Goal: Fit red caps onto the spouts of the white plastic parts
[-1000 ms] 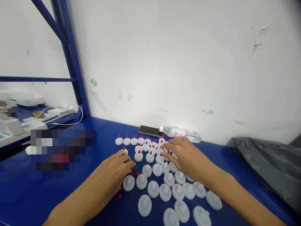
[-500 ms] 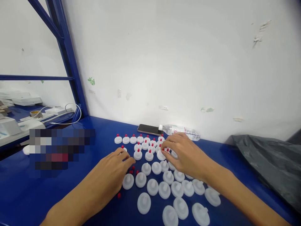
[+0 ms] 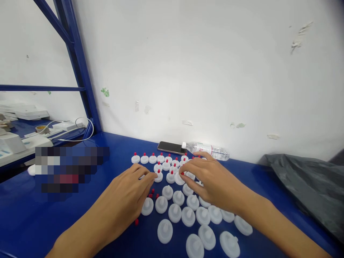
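White round plastic lids with a raised nozzle [image 3: 175, 213] lie spread on the blue table. Several at the back carry small red caps [image 3: 172, 172]. My right hand [image 3: 205, 175] pinches the red cap [image 3: 182, 173] on one white lid [image 3: 179, 178] between thumb and fingertips. My left hand [image 3: 131, 188] has bent fingers drawn together beside a red-capped lid [image 3: 158, 176]; whatever is between them is hidden. Loose red caps [image 3: 150, 195] lie close to the left hand, and another red cap [image 3: 137, 222] sits nearer me.
A phone [image 3: 172, 147] and a clear plastic bottle [image 3: 208, 149] lie against the white wall. Dark grey sheeting [image 3: 303, 182] covers the right side. A blue metal frame [image 3: 77, 61] rises at left, beside white devices and a cable [image 3: 92, 125].
My left hand has moved right, to the red-capped lid. My right hand has shifted slightly left, and the lid under its fingers has moved left with it.
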A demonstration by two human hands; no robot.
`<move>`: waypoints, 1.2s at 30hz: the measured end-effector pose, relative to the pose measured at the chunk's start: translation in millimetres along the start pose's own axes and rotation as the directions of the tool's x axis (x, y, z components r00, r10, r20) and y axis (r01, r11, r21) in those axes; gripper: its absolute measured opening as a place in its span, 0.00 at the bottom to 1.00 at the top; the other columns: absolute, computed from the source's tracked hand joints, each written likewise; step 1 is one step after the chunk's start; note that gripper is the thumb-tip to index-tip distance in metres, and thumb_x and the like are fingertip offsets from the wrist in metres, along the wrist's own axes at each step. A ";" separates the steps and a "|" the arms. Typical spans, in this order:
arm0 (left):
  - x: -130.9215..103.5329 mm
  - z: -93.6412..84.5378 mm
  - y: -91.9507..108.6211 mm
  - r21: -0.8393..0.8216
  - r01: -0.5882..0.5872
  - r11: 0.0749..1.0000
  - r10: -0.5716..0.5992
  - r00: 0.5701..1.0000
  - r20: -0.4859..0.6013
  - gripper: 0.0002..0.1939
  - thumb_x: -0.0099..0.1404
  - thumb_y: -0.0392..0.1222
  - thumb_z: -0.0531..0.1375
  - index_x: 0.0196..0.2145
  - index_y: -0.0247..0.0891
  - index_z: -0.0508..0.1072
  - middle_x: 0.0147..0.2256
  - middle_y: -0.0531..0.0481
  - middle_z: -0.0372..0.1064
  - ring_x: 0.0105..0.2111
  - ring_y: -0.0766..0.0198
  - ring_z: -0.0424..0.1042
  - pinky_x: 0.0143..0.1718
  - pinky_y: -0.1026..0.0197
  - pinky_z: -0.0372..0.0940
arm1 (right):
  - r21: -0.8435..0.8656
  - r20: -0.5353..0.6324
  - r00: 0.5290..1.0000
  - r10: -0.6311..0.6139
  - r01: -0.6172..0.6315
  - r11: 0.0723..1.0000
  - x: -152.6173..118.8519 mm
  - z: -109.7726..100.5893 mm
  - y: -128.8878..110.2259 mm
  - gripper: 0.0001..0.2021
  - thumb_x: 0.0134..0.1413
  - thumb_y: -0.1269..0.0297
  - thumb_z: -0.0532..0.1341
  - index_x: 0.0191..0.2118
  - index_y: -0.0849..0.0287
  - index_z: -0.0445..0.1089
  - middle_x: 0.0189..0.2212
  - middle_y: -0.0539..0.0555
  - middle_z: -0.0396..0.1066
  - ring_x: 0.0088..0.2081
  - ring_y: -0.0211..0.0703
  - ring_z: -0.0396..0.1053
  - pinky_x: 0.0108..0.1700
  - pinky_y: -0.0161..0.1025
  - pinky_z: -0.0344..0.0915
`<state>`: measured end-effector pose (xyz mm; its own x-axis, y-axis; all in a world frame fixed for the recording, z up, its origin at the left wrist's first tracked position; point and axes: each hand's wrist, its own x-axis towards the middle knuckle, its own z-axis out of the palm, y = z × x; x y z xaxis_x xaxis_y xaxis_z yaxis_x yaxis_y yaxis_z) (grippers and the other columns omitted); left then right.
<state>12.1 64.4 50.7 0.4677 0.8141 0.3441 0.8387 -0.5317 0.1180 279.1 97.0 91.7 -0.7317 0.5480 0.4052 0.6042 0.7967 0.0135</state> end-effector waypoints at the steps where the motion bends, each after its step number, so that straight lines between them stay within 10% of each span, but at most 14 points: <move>1: -0.5 -2.3 2.7 -0.047 -0.011 0.999 0.008 0.998 -0.056 0.18 0.79 0.38 0.49 0.53 0.44 0.77 0.47 0.45 0.76 0.48 0.54 0.73 0.50 0.52 0.72 | 0.021 -0.022 1.000 -0.006 0.006 1.000 0.3 -0.4 -1.6 0.09 0.75 0.66 0.57 0.44 0.57 0.75 0.38 0.51 0.80 0.38 0.44 0.76 0.62 0.55 0.61; 5: -4.5 -8.7 15.9 -0.205 -0.074 0.976 0.052 0.993 -0.109 0.20 0.76 0.51 0.59 0.62 0.46 0.70 0.54 0.45 0.74 0.52 0.54 0.74 0.53 0.54 0.72 | 0.094 -0.121 0.988 -0.091 0.103 0.990 1.4 -0.2 -19.9 0.08 0.76 0.64 0.58 0.44 0.56 0.74 0.37 0.48 0.80 0.39 0.41 0.76 0.59 0.48 0.62; 10: -11.3 -8.6 25.3 -0.283 -0.094 0.955 0.064 0.991 -0.114 0.15 0.76 0.43 0.58 0.58 0.47 0.75 0.51 0.46 0.78 0.50 0.57 0.76 0.55 0.55 0.70 | 0.019 -0.291 0.927 -0.238 0.254 0.967 1.2 -0.7 -47.9 0.08 0.76 0.67 0.57 0.44 0.58 0.73 0.37 0.50 0.80 0.37 0.39 0.74 0.52 0.43 0.66; 16: -5.4 -17.6 28.2 -0.552 0.226 0.803 -0.238 0.970 0.050 0.18 0.74 0.55 0.59 0.56 0.48 0.73 0.40 0.52 0.81 0.38 0.58 0.79 0.38 0.61 0.71 | -0.092 -0.309 0.932 -0.190 0.170 0.981 -0.2 2.0 -50.1 0.23 0.74 0.58 0.58 0.66 0.66 0.63 0.57 0.62 0.76 0.56 0.50 0.73 0.59 0.50 0.65; 21: -2.4 -15.2 36.2 -0.723 0.301 0.621 -0.263 0.950 0.169 0.16 0.72 0.60 0.59 0.45 0.45 0.69 0.31 0.56 0.80 0.28 0.62 0.76 0.29 0.64 0.66 | -0.077 -0.284 0.948 -0.147 0.130 0.989 -0.3 17.1 -50.5 0.17 0.74 0.60 0.57 0.60 0.65 0.68 0.49 0.59 0.81 0.47 0.50 0.77 0.55 0.51 0.66; 29: -8.3 -4.7 41.1 -0.543 0.102 0.834 -0.153 0.987 -0.049 0.13 0.79 0.50 0.50 0.38 0.45 0.69 0.31 0.55 0.76 0.28 0.63 0.73 0.32 0.63 0.64 | -0.024 -0.294 0.940 -0.175 0.176 0.984 -0.6 17.7 -52.1 0.15 0.69 0.72 0.56 0.59 0.64 0.67 0.46 0.58 0.81 0.42 0.49 0.76 0.53 0.49 0.68; 36: -16.0 -12.5 41.9 -0.635 0.210 0.743 -0.329 0.941 -0.074 0.19 0.75 0.59 0.53 0.40 0.46 0.75 0.31 0.53 0.75 0.32 0.60 0.74 0.37 0.62 0.72 | 0.055 -0.223 0.970 -0.102 0.117 0.992 1.4 1.6 -51.0 0.19 0.74 0.64 0.60 0.66 0.57 0.63 0.49 0.52 0.82 0.44 0.43 0.78 0.63 0.49 0.60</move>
<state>36.3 26.1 61.7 0.1440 0.9242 0.3537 0.5442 -0.3725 0.7518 246.8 57.5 90.2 -0.7007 0.3934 0.5953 0.4962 0.8681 0.0104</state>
